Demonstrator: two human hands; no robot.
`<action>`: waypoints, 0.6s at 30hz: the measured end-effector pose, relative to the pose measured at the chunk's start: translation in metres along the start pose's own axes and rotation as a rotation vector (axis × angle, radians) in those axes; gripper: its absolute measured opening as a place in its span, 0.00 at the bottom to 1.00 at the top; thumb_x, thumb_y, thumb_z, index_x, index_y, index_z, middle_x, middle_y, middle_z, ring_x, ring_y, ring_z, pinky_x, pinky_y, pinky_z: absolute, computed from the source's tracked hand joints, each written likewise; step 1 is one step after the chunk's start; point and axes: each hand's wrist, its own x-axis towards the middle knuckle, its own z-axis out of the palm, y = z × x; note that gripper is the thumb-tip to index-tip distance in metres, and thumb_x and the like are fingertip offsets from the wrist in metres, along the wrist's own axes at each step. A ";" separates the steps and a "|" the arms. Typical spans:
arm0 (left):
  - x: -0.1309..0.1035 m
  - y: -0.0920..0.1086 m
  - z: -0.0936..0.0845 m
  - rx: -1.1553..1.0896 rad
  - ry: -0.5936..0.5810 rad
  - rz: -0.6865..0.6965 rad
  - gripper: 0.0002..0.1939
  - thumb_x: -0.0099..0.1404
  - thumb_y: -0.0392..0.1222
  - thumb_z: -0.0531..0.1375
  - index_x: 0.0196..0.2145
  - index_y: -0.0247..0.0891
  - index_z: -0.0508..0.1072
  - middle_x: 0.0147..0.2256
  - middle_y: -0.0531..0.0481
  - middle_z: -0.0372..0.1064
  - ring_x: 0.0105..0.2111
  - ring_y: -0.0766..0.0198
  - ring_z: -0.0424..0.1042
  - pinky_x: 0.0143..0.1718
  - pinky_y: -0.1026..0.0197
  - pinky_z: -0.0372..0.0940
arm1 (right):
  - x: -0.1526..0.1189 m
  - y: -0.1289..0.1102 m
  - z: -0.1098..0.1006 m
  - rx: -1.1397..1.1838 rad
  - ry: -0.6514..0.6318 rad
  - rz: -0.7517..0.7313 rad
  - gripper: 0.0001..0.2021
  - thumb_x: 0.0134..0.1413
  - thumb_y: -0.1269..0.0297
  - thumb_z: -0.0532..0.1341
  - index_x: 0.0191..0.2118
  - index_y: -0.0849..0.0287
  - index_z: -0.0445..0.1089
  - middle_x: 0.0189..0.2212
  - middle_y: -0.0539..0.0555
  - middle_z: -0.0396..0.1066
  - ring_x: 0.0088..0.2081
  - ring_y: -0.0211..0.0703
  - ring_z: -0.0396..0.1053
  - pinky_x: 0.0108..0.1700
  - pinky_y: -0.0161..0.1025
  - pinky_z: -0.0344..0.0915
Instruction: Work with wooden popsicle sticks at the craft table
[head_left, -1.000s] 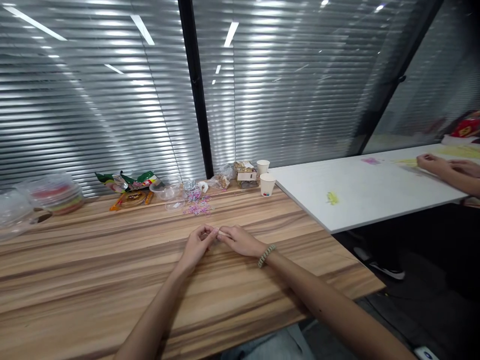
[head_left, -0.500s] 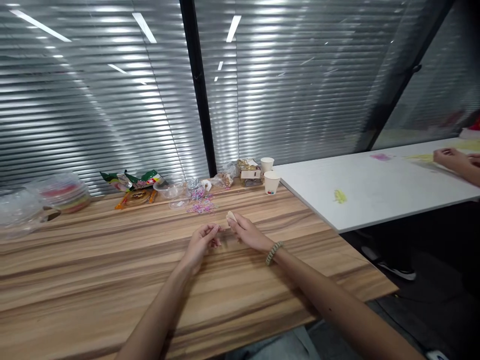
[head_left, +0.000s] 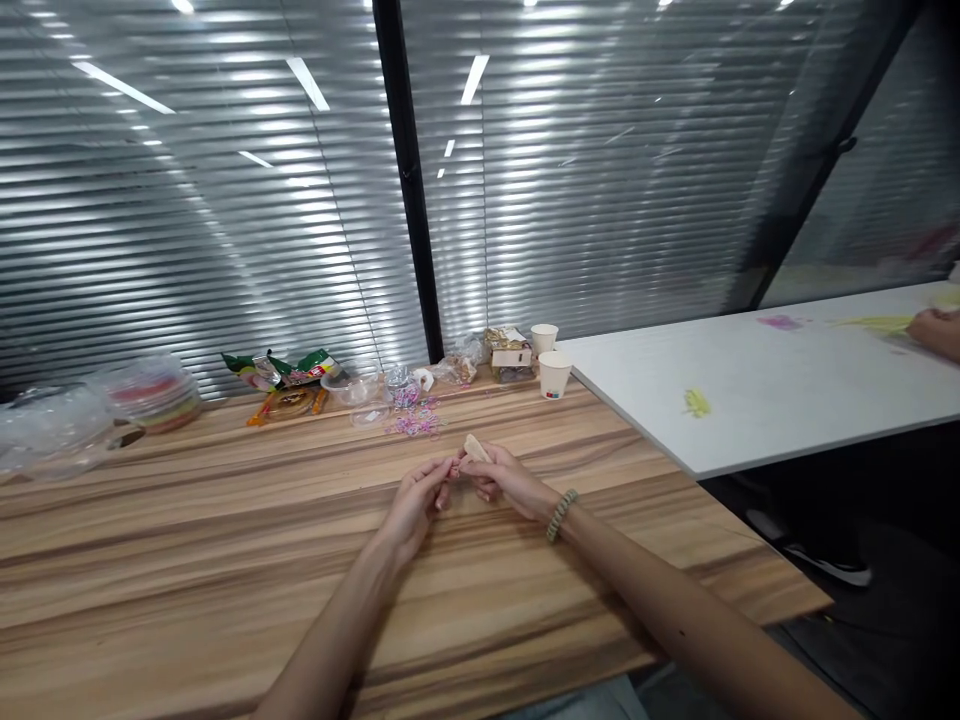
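Over the wooden table point(head_left: 225, 560), my left hand point(head_left: 421, 497) is pinched closed; something tiny and pinkish shows at its fingertips, too small to make out. My right hand point(head_left: 510, 480), with a beaded bracelet on the wrist, is closed on a pale beige piece point(head_left: 475, 449) that sticks up above the thumb. The fingertips of both hands meet or nearly meet. Just beyond them lies a loose pile of small pink and purple rings point(head_left: 417, 422), with more in a small clear container point(head_left: 403, 388) behind it.
Two paper cups point(head_left: 555, 374) and a small box point(head_left: 510, 352) stand at the back. Snack packets point(head_left: 289, 372) and stacked clear containers point(head_left: 154, 392) are farther left. On the white table point(head_left: 787, 400) lies a yellow bundle point(head_left: 697, 403); another person's hand point(head_left: 937, 332) is at the right.
My hands have come closer together, their fingertips now meeting or nearly so. The view has shifted slightly, and the other person's hand sits nearer the right edge.
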 end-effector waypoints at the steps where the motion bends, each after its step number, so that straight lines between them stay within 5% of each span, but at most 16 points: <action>1: 0.000 0.000 0.001 -0.012 -0.019 0.001 0.16 0.49 0.44 0.65 0.35 0.33 0.73 0.27 0.54 0.63 0.16 0.79 0.51 0.17 0.70 0.46 | 0.000 0.000 0.000 -0.008 0.009 -0.017 0.10 0.44 0.62 0.62 0.31 0.60 0.62 0.18 0.42 0.52 0.18 0.28 0.46 0.19 0.29 0.46; 5: -0.003 -0.001 0.003 -0.024 -0.086 -0.003 0.15 0.51 0.44 0.64 0.36 0.34 0.72 0.29 0.53 0.64 0.16 0.78 0.52 0.17 0.70 0.47 | 0.002 0.004 -0.001 -0.068 0.039 -0.055 0.09 0.43 0.63 0.62 0.28 0.61 0.63 0.22 0.45 0.58 0.20 0.28 0.50 0.20 0.30 0.46; 18: -0.003 -0.003 0.006 -0.038 -0.065 0.026 0.17 0.52 0.48 0.63 0.38 0.38 0.71 0.29 0.53 0.66 0.15 0.78 0.51 0.16 0.70 0.44 | 0.000 0.001 -0.003 0.055 0.053 -0.010 0.10 0.43 0.61 0.63 0.27 0.61 0.64 0.15 0.41 0.50 0.18 0.28 0.41 0.21 0.31 0.44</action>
